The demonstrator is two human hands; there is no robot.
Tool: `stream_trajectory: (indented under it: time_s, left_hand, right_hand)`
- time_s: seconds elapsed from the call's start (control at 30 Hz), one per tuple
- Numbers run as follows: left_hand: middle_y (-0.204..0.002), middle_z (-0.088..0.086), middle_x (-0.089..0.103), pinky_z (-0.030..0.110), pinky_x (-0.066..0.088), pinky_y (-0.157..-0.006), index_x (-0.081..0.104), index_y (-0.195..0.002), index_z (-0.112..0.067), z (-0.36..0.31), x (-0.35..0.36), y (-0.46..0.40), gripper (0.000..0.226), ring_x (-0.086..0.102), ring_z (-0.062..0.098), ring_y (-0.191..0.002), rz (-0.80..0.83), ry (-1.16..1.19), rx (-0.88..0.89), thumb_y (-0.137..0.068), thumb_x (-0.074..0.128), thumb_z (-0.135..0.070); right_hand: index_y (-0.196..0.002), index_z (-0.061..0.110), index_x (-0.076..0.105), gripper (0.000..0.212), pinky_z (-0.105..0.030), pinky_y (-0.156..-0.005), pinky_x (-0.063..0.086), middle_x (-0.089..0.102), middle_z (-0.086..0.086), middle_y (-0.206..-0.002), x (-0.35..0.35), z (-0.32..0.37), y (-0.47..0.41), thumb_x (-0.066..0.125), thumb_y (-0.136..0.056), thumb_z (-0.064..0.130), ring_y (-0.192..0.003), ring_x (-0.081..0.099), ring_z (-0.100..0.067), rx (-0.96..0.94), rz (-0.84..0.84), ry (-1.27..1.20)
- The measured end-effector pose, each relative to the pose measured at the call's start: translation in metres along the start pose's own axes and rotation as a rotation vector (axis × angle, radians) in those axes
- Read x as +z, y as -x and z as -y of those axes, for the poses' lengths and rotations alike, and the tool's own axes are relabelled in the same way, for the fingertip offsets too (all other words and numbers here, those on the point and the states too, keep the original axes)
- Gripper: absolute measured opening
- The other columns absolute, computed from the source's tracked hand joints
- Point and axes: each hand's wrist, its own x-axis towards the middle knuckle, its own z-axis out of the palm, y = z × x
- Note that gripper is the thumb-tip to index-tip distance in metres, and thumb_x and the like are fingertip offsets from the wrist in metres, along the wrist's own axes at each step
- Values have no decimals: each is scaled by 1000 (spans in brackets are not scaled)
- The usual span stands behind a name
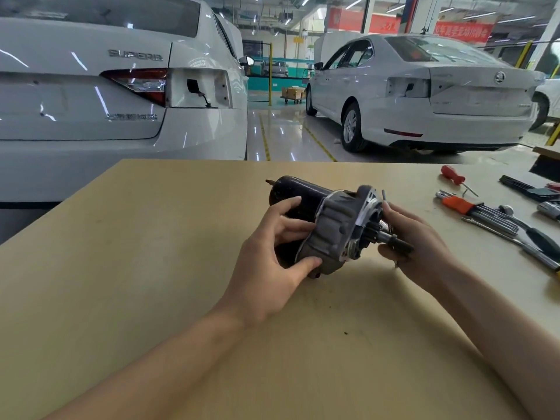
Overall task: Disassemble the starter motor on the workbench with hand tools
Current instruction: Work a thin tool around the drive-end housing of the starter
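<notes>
The starter motor (330,221) lies on its side in the middle of the tan workbench (151,268), its black cylindrical body pointing far-left and its grey cast nose housing with the pinion shaft pointing right. My left hand (272,262) grips the black body and the grey housing from the near side, thumb under the housing. My right hand (415,241) is curled around the pinion shaft end and the housing's right rim; a thin metal tool or pin shows above and below its fingers.
Tools lie at the bench's right side: a red-handled screwdriver (453,177), a hex key set in an orange holder (472,209), a ratchet and sockets (542,244), and a black case (527,189). Two white cars (121,86) stand beyond the bench.
</notes>
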Motion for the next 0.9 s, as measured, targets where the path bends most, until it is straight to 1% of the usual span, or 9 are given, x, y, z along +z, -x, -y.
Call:
stream_trajectory:
  time_s: [0.1,0.2,0.37,0.47,0.57,0.7,0.77,0.83,0.9]
  left_hand:
    - [-101,-21,69,23,48,-93,42,-124,-46,-2,-4,3,79,65,-3,-98,-30,-17,36,-71,82,-4]
    - [-97,-21,69,11,47,-78,41,-121,-47,-4,-7,4,78,67,-4,-91,-61,-36,56,-70,82,-5]
    - [-94,-20,67,7,44,-81,44,-118,-46,-5,-9,7,78,67,-3,-88,-58,-44,51,-68,83,-2]
    - [-92,-13,68,14,49,-82,51,-114,-41,-5,-15,5,74,68,2,-86,-40,15,20,-64,84,4]
    - [-91,-2,70,18,52,-80,58,-109,-28,-6,-26,-3,67,70,10,-83,2,133,-13,-61,81,12]
    - [-88,1,72,20,54,-76,61,-108,-14,-5,-45,-15,55,70,13,-81,90,329,-48,-56,77,-1]
    - [-91,1,74,19,54,-76,63,-105,-12,-1,-52,-19,49,71,13,-84,123,348,-55,-58,75,-4]
    - [-101,4,74,23,54,-81,65,-105,-11,1,-58,-20,43,70,17,-96,169,357,-49,-65,80,-7]
    - [-120,2,68,28,50,-93,62,-117,-19,4,-60,-18,55,61,16,-115,258,298,-41,-67,86,-20]
  right_hand:
    - [-90,22,74,25,-16,-35,25,56,7,-67,-1,-3,-3,53,-91,34,-51,37,-6,20,57,4]
    - [-91,24,75,24,-16,-37,24,55,6,-67,0,-4,-3,56,-85,36,-52,36,-6,24,92,55]
    - [-88,22,74,22,-15,-35,27,52,5,-66,3,1,0,55,-87,33,-50,34,-6,4,116,58]
    - [-88,23,73,21,-15,-36,26,48,4,-64,4,10,3,54,-89,32,-48,32,-6,-37,145,87]
    - [-94,25,76,23,-16,-38,27,56,3,-64,7,16,6,56,-85,34,-48,37,-6,-36,109,115]
    - [-84,24,78,21,-15,-40,25,59,1,-64,16,22,15,60,-80,35,-51,44,-5,-58,45,129]
    - [-77,21,78,21,-12,-39,29,61,0,-63,20,25,19,62,-80,33,-51,48,-4,-56,8,121]
    - [-72,10,74,25,-12,-36,28,59,-3,-59,26,29,22,62,-86,27,-46,45,-5,-55,-28,96]
    - [-74,3,67,27,-13,-34,25,53,-5,-57,35,34,24,61,-91,23,-42,41,-6,-55,-64,85]
